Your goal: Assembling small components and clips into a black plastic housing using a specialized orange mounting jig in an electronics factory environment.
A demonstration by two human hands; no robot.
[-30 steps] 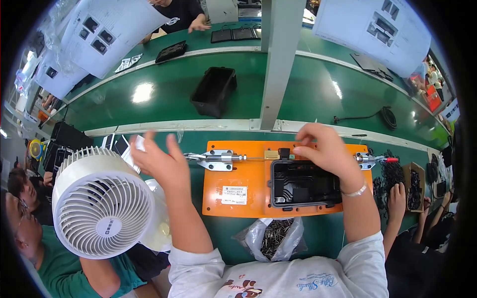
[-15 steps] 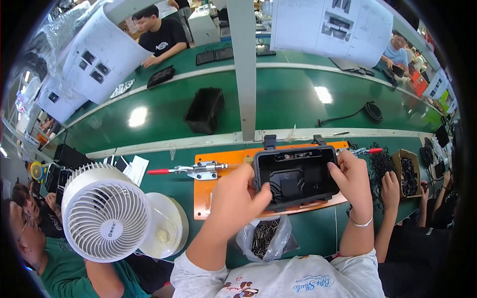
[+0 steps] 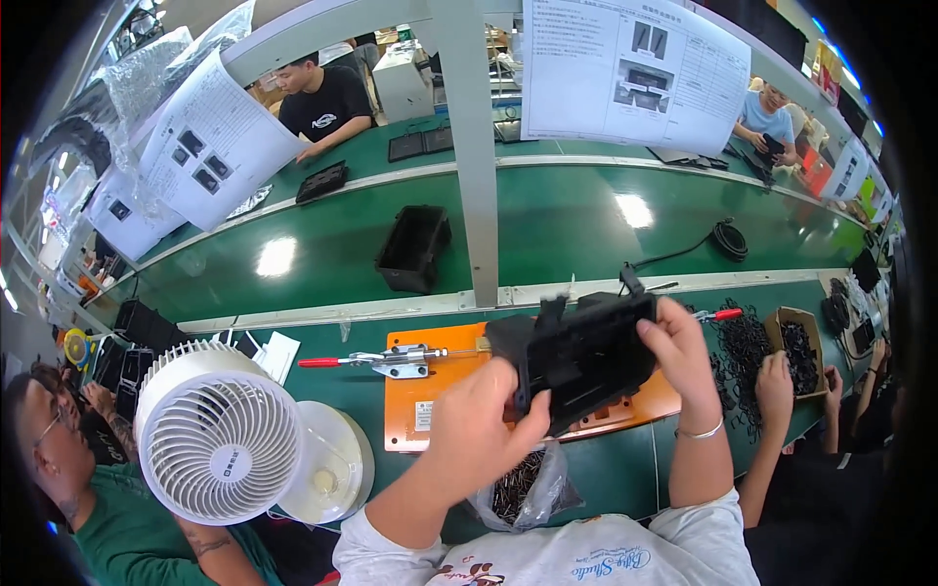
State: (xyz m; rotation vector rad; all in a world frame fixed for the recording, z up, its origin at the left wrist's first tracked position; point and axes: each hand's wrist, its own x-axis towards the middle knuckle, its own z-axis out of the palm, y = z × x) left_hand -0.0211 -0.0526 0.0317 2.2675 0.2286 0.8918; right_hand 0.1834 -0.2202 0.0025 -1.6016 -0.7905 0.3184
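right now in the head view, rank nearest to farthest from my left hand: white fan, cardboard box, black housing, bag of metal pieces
1. Black housing: gripped by your left hand
2. Bag of metal pieces: just nearer your body
3. White fan: to the left
4. Cardboard box: far right, past your right hand

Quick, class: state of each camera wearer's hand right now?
Left hand: closed, holding the black rectangular plastic box.
Right hand: closed, holding its right side.

orange plate (image 3: 420, 387) partly hidden by black box (image 3: 591, 356), shirt (image 3: 576, 555) cut off
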